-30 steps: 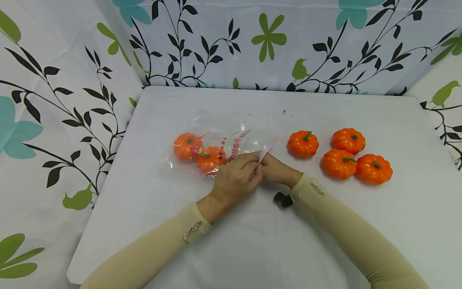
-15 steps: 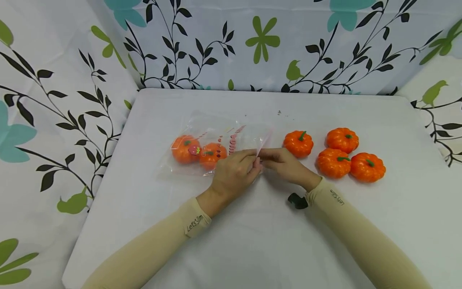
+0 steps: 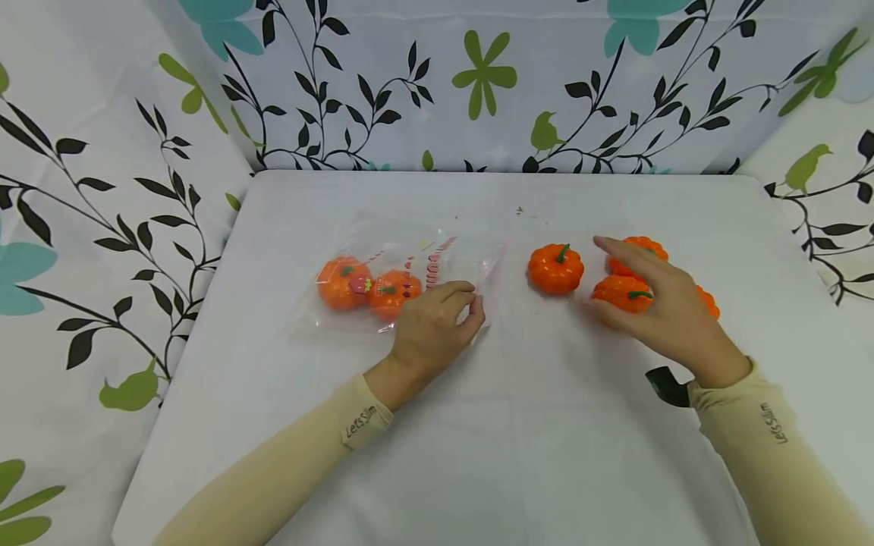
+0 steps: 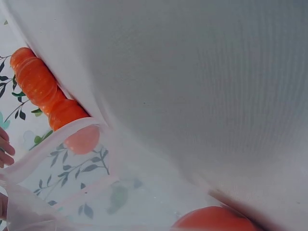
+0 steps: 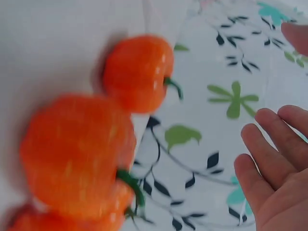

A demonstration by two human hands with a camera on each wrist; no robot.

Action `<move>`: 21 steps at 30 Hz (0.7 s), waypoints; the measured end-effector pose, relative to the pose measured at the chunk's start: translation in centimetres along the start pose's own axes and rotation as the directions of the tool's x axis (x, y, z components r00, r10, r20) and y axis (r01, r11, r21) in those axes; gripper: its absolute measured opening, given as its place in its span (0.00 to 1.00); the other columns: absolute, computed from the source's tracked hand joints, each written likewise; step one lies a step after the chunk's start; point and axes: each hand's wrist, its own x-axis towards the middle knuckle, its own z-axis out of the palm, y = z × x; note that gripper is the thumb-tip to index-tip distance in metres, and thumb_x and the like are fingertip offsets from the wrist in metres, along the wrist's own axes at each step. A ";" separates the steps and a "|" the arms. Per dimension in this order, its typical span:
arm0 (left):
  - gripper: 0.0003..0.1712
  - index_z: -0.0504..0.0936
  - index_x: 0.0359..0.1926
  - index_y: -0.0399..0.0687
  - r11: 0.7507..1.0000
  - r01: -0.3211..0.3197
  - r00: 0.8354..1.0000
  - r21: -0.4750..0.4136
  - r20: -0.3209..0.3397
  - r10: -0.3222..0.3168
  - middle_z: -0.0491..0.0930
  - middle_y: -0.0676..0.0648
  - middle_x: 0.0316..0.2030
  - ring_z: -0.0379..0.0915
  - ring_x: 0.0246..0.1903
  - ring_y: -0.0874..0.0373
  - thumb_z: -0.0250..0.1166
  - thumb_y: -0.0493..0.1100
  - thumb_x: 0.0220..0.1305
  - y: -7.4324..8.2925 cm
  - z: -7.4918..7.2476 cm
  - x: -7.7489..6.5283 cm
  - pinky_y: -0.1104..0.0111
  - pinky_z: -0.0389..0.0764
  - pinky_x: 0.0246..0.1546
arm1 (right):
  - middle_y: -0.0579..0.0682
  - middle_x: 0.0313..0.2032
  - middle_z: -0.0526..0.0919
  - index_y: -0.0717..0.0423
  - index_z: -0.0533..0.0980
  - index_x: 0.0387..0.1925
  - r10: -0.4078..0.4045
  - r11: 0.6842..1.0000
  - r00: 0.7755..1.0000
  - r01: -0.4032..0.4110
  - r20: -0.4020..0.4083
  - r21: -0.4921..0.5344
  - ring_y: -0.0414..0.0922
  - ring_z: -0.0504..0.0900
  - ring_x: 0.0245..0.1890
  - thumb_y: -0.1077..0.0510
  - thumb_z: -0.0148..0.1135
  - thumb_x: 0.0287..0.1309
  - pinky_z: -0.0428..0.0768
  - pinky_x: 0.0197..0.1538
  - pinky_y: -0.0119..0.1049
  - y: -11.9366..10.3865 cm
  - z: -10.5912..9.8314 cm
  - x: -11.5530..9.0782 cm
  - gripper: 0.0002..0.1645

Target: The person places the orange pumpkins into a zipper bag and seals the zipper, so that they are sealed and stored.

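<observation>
My left hand (image 3: 433, 326) pinches the right-hand, open-looking edge of a clear plastic bag (image 3: 470, 262) with pink and red print. Two small orange toy pumpkins (image 3: 344, 283) lie inside the bag. In the left wrist view the bag's rim (image 4: 53, 138) gapes, and a few fingertips (image 4: 5, 150) show at the left edge. My right hand (image 3: 672, 315) hovers over a group of three loose pumpkins (image 3: 620, 294), its fingers spread and holding nothing; it partly hides them. The right wrist view shows these fingers (image 5: 281, 159) apart from the pumpkins (image 5: 79, 154).
Another loose pumpkin (image 3: 554, 269) with a green stem sits between the bag and the group. A black device (image 3: 668, 387) is at the right wrist. The white table (image 3: 478, 470) ends at a patterned cloth (image 3: 382, 83) behind.
My right hand has left the bag's edge and moved right, opening over the loose pumpkins. The left hand stays at the bag. The head view has shifted slightly.
</observation>
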 end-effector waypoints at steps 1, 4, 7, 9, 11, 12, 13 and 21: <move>0.05 0.89 0.32 0.38 1.000 0.003 1.000 -0.003 0.001 -0.003 0.87 0.47 0.35 0.86 0.33 0.55 0.68 0.37 0.60 0.0 0.0 0.0 0.66 0.86 0.36 | 0.51 0.69 0.71 0.35 0.64 0.75 0.010 1.000 1.000 -0.010 -0.002 -0.024 0.58 0.69 0.67 0.52 0.78 0.53 0.69 0.60 0.69 0.3 -0.6 -0.3 0.50; 0.06 0.89 0.32 0.38 1.000 0.012 1.000 -0.010 0.006 -0.012 0.88 0.46 0.35 0.86 0.33 0.54 0.69 0.37 0.60 0.1 -0.1 0.1 0.66 0.86 0.37 | 0.53 0.74 0.64 0.39 0.58 0.78 0.045 0.993 0.999 -0.043 0.014 -0.112 0.60 0.61 0.72 0.47 0.81 0.47 0.64 0.63 0.72 1.5 -1.7 -1.0 0.60; 0.06 0.89 0.32 0.38 1.000 0.017 1.000 -0.013 0.008 -0.017 0.88 0.46 0.35 0.86 0.34 0.54 0.68 0.37 0.60 0.2 0.0 0.1 0.66 0.86 0.37 | 0.58 0.76 0.57 0.46 0.52 0.80 0.092 0.978 0.994 -0.080 0.055 -0.190 0.63 0.55 0.74 0.42 0.83 0.42 0.60 0.65 0.73 2.8 -2.0 -1.6 0.69; 0.06 0.89 0.32 0.38 1.000 0.021 1.000 -0.014 0.008 -0.021 0.88 0.46 0.35 0.86 0.34 0.54 0.68 0.37 0.60 0.2 0.0 0.1 0.66 0.86 0.38 | 0.61 0.76 0.57 0.51 0.51 0.80 0.107 0.970 0.991 -0.088 0.075 -0.226 0.66 0.55 0.73 0.39 0.83 0.40 0.59 0.65 0.73 3.7 -1.9 -1.9 0.73; 0.06 0.89 0.32 0.38 0.999 0.027 1.000 -0.019 0.007 -0.027 0.88 0.46 0.35 0.86 0.34 0.54 0.68 0.37 0.60 0.3 0.1 0.1 0.66 0.86 0.37 | 0.64 0.74 0.59 0.55 0.51 0.80 0.113 0.963 0.990 -0.088 0.087 -0.253 0.69 0.57 0.71 0.37 0.83 0.38 0.60 0.64 0.73 4.4 -1.6 -2.1 0.74; 0.06 0.89 0.32 0.38 0.999 0.030 1.000 -0.021 0.005 -0.029 0.88 0.46 0.35 0.86 0.34 0.54 0.68 0.37 0.60 0.3 0.1 0.1 0.66 0.86 0.37 | 0.66 0.73 0.61 0.57 0.52 0.79 0.114 0.959 0.990 -0.086 0.089 -0.268 0.70 0.59 0.69 0.36 0.83 0.38 0.62 0.63 0.73 4.7 -1.4 -2.2 0.74; 0.06 0.89 0.32 0.38 0.999 0.034 0.999 -0.026 0.003 -0.034 0.88 0.46 0.35 0.86 0.34 0.54 0.68 0.36 0.60 0.3 0.1 0.1 0.66 0.86 0.37 | 0.66 0.71 0.63 0.59 0.54 0.78 0.114 0.955 0.989 -0.084 0.089 -0.285 0.70 0.61 0.67 0.35 0.83 0.38 0.64 0.62 0.73 4.9 -1.2 -2.2 0.74; 0.06 0.89 0.32 0.38 0.996 0.067 0.998 -0.061 -0.007 -0.067 0.88 0.46 0.35 0.86 0.34 0.54 0.68 0.36 0.60 0.4 -0.1 0.0 0.65 0.86 0.36 | 0.71 0.61 0.74 0.68 0.65 0.70 0.156 0.911 0.985 -0.117 0.068 -0.396 0.71 0.68 0.61 0.36 0.83 0.36 0.58 0.69 0.66 5.6 -0.5 -2.6 0.66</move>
